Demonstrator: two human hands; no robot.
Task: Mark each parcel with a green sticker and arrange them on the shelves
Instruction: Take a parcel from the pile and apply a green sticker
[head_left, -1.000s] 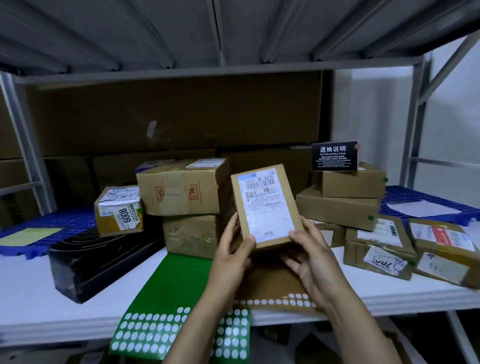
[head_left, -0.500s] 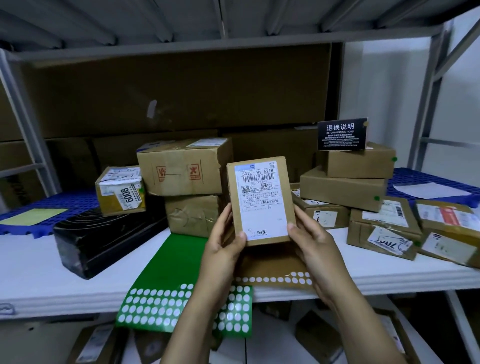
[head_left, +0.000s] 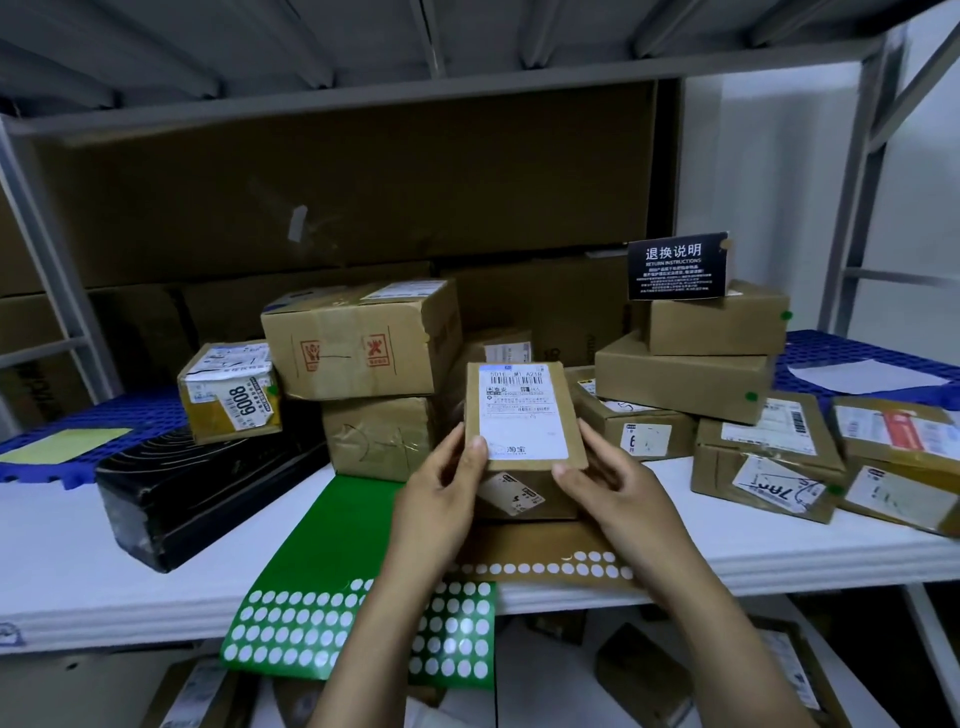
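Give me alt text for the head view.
Left hand and right hand hold a small labelled parcel upright above a white shelf. A green sticker sheet overhangs the shelf edge beneath them; more cardboard parcels are stacked behind.

Green sticker sheet (head_left: 358, 525) dotted white, brown parcel (head_left: 524, 415) white-labelled, black box (head_left: 208, 488), blue grid mat (head_left: 130, 410), white shelf (head_left: 62, 561)

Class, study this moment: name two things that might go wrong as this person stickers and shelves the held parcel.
The green sticker sheet overhangs the edge of the shelf beneath the forearms; a nudge might slide it off. Both the left hand and right hand hold the parcel, so freeing one to peel a sticker might let it slip.
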